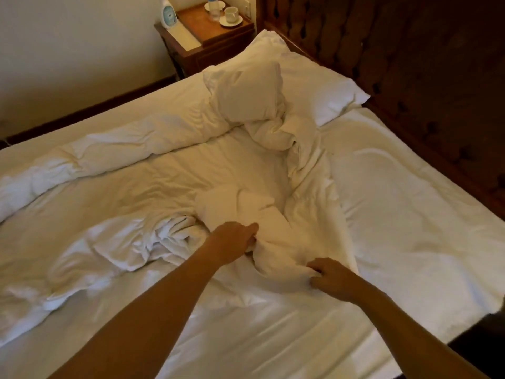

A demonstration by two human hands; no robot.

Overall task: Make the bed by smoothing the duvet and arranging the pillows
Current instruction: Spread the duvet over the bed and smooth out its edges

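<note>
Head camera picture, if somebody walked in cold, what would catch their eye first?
Probably the white duvet, heaped and twisted across the middle of the bed, with the left hand and right hand both gripping a bunched fold of it near the front. Next, a pillow lies at the dark wooden headboard, with the duvet's crumpled end piled on it. A nightstand holding a cup and saucer stands in the far corner.

You are looking at a bed (410, 214) covered by a white fitted sheet, bare on its right side up to the dark wooden headboard (410, 50). A rumpled white duvet (136, 192) lies bunched across its left and middle, with a twisted ridge running up to the pillow (314, 77) that lies flat at the head. Beside the bed, a wooden nightstand (207, 47) carries a tray (196, 20) with a cup and saucer (231, 16).
</note>
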